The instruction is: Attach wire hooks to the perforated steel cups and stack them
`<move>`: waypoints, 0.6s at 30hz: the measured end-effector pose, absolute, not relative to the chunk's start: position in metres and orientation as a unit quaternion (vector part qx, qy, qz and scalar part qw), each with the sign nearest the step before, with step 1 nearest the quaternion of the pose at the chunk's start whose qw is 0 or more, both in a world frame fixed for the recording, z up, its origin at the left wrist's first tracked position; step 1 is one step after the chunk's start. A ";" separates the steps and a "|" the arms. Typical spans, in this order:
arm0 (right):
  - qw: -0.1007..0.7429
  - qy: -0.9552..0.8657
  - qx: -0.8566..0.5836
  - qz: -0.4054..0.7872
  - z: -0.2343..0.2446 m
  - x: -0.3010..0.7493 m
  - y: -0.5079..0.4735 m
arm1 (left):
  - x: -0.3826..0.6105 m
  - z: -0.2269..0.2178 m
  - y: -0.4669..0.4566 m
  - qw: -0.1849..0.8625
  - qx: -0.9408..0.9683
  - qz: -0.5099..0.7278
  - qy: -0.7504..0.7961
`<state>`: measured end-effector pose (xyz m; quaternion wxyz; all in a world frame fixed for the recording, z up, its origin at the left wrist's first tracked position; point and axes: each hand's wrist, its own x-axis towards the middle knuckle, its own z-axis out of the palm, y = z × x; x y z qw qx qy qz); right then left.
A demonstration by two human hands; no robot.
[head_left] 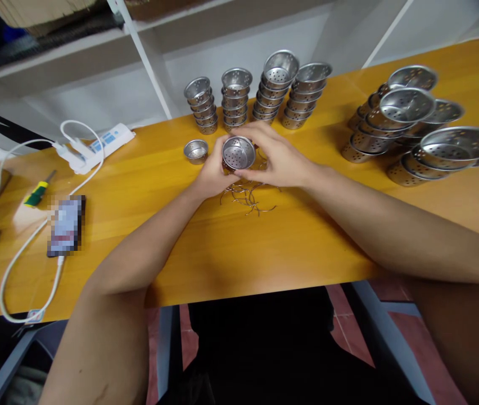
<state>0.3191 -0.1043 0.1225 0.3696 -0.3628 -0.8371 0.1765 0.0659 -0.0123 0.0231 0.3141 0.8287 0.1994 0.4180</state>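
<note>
Steel perforated cup [238, 152] gripped by left hand [213, 175]; right hand [276, 158] alongside.

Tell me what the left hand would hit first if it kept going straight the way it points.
The left hand grips the perforated metal cup. Pushed on, it would probably meet the right hand on the cup's far side, though depth is unclear.

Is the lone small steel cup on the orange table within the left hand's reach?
Probably yes: the lone small steel cup stands beside the left hand, bare tabletop between, but that hand is holding the perforated steel strainer cup.
</note>
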 end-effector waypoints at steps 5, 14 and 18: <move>0.313 -0.852 -0.388 0.162 0.149 0.339 -0.102 | 0.063 0.031 -0.019 0.329 0.831 0.396 0.212; 0.012 -0.673 -0.737 0.057 0.213 0.400 -0.101 | 0.037 0.078 -0.025 0.205 0.786 0.460 0.358; -0.119 -0.638 -0.760 0.026 0.205 0.400 -0.093 | 0.028 0.089 -0.019 0.202 0.741 0.477 0.427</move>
